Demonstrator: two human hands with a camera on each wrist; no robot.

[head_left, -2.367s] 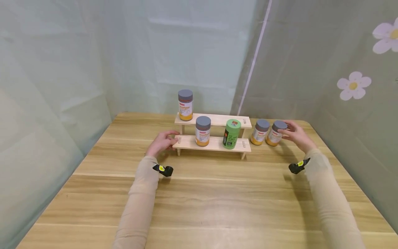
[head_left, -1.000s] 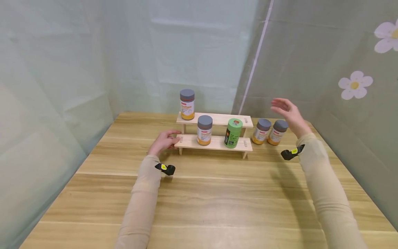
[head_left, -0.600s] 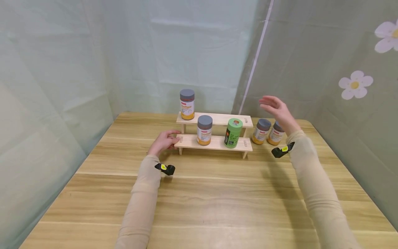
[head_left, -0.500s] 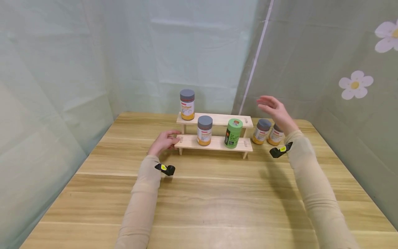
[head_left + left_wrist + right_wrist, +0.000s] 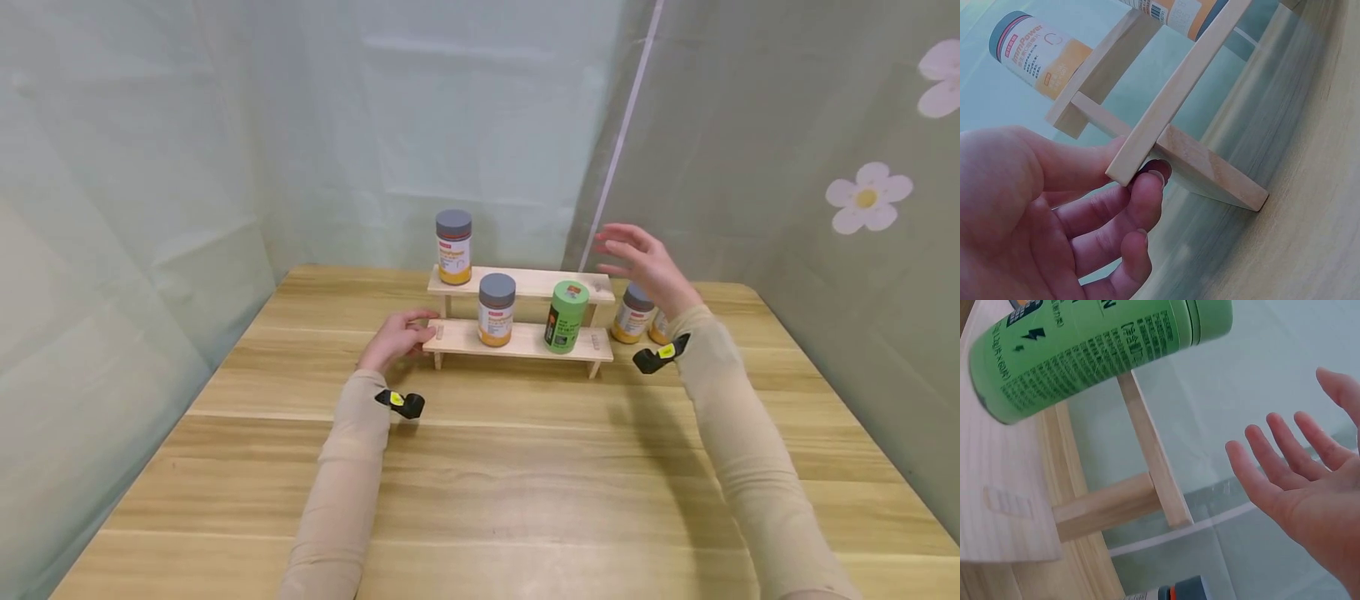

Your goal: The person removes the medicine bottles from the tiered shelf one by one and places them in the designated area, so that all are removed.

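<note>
My left hand (image 5: 396, 340) pinches the left end of the lower board of a two-tier wooden shelf (image 5: 525, 336). In the left wrist view the thumb lies over the board (image 5: 1179, 87) and the fingers curl beneath it. Raised beside the shelf's upper right end, my right hand (image 5: 647, 265) holds nothing, its fingers spread and loosely bent. A green bottle (image 5: 566, 318) stands on the lower board, left of and below that hand. One grey-lidded supplement jar (image 5: 497, 312) shares that board; another jar (image 5: 453, 250) stands at the upper board's left end.
Two more grey-lidded jars stand on the wooden table (image 5: 480, 492) right of the shelf. The nearer-left jar (image 5: 632, 321) shows partly, and the other jar (image 5: 660, 330) is mostly behind my right hand and wrist. Pale curtains (image 5: 480, 125) hang close behind the table.
My right hand has let go of the rightmost jar, risen and moved left toward the shelf's upper right end. My left hand keeps its grip; the jars and the bottle stay in place.
</note>
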